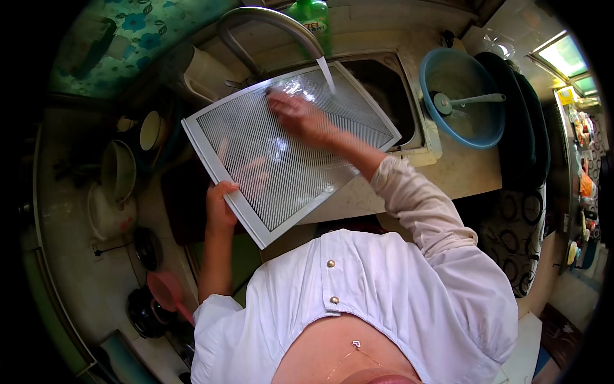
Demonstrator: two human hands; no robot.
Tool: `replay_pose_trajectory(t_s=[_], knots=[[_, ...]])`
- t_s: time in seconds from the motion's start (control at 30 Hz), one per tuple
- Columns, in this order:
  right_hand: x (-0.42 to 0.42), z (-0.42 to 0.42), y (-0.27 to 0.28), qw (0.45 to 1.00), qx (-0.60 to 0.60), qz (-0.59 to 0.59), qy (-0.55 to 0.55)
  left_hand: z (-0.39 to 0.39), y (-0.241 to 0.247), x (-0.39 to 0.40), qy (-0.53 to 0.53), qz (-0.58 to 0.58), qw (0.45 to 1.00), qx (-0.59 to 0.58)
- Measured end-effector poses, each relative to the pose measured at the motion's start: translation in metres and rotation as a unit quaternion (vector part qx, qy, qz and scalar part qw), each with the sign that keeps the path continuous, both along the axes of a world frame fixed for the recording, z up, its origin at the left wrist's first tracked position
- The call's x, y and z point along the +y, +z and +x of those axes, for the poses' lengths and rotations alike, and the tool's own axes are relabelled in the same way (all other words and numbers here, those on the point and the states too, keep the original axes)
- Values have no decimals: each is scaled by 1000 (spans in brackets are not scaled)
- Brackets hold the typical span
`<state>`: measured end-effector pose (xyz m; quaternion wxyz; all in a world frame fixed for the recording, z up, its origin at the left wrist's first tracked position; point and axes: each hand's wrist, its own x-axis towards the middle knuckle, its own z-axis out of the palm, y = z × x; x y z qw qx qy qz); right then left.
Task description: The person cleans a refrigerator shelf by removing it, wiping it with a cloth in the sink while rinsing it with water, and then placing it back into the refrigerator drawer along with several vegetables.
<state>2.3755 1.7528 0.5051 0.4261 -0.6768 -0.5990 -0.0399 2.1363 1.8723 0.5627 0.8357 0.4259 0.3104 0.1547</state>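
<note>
A rectangular panel with a pale frame and fine dark stripes [268, 177] lies tilted over the sink [407, 105], wet and shiny. My left hand [223, 201] grips its lower left frame, thumb on top and fingers behind. On the striped face rests my right hand [295, 113], somewhat blurred, near the upper middle; whether anything is under its palm cannot be seen. Water runs from the curved metal faucet [273, 17] onto the panel's upper right part. The panel hides much of the sink.
Right of the sink stands a blue plastic basin [424, 91] holding a pale ladle [472, 100]. A green bottle [312, 24] is behind the faucet, a light pitcher [206, 72] left of it. Bowls [152, 130], a pink strainer [164, 290] and dark cookware [144, 312] are at left.
</note>
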Motion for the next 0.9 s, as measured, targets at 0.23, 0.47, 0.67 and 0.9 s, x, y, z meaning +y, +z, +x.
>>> replay_pose_trajectory(t_s=[0.23,0.47,0.67,0.9], knots=[[-89,146,-89,844,91,-390,-356,5,33,-21,3,-37,999,-18],[-141,152,-60,768,593,-200,-134,3,16,1,-92,-2,995,-25],[-204,167,46,783,603,-101,-116,46,-60,27,-133,-96,986,10],[-277,169,128,852,498,-17,-161,190,-120,-5,-143,-18,989,-14]])
